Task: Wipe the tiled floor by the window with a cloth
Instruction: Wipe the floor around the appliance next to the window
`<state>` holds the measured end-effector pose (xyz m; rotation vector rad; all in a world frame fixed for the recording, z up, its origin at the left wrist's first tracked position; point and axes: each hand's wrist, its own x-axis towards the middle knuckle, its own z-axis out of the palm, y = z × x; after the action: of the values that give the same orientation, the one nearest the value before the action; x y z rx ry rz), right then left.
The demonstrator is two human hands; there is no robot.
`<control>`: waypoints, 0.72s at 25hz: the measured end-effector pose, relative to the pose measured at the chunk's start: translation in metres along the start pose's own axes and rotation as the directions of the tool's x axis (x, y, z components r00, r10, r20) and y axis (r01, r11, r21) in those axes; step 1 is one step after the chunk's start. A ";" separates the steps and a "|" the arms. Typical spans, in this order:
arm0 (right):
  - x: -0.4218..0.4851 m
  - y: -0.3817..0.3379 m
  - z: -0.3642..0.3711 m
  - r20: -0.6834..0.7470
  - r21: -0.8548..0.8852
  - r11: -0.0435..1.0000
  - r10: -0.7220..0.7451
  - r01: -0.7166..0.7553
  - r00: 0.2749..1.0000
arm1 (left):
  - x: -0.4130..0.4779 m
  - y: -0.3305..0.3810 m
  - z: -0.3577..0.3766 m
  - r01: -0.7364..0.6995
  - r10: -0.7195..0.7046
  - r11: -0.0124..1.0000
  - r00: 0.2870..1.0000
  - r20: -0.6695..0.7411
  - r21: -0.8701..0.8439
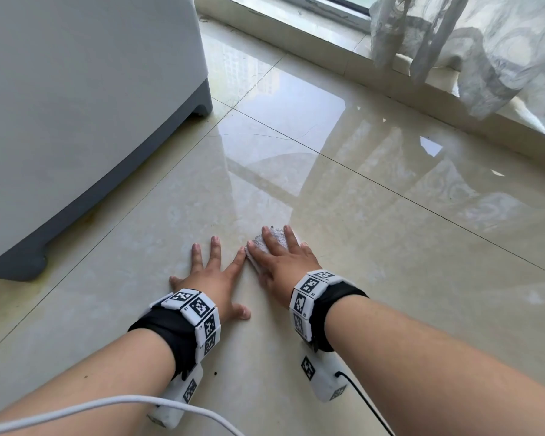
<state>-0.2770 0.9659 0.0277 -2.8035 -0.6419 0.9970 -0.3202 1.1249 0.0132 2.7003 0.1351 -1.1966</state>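
head | right grip (283,262) flat atop cloth (278,236), pressing | left grip (213,280) splayed, empty, on floor (375,240)

The floor (375,221) lies open far of the hands and to their right, a broad glossy stretch running up to the sill (328,39). On the left a machine (76,105) stands close, its grey base curving from near left to far centre, with a low gap under it between its feet. The sill closes the far side as a raised step, and a curtain (485,51) drapes over its right part. The left hand (211,278) lies flat between the machine and the right hand (280,259), fingertips almost meeting it. A white cable (107,404) crosses near left; a black cable (365,401) trails near the right wrist.
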 end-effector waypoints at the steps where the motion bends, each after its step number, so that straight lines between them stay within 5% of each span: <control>1: 0.008 0.000 -0.003 -0.008 -0.001 1.000 -0.008 0.008 1.000 | 0.004 -0.005 -0.004 0.011 -0.011 1.000 1.000 -0.007 -0.003; 13: 0.062 0.073 -0.045 -0.085 0.089 0.976 0.204 -0.197 0.975 | 0.041 -0.006 -0.031 0.094 -0.097 0.994 0.994 -0.043 -0.054; 18: 0.079 0.074 -0.046 -0.089 0.079 0.986 0.157 -0.150 0.984 | 0.059 -0.004 -0.055 0.107 -0.112 0.994 0.966 -0.232 -0.032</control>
<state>-0.1667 0.9338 0.0009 -2.8507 -0.3756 0.8840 -0.2419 1.1403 0.0053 2.8405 0.3304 -0.8935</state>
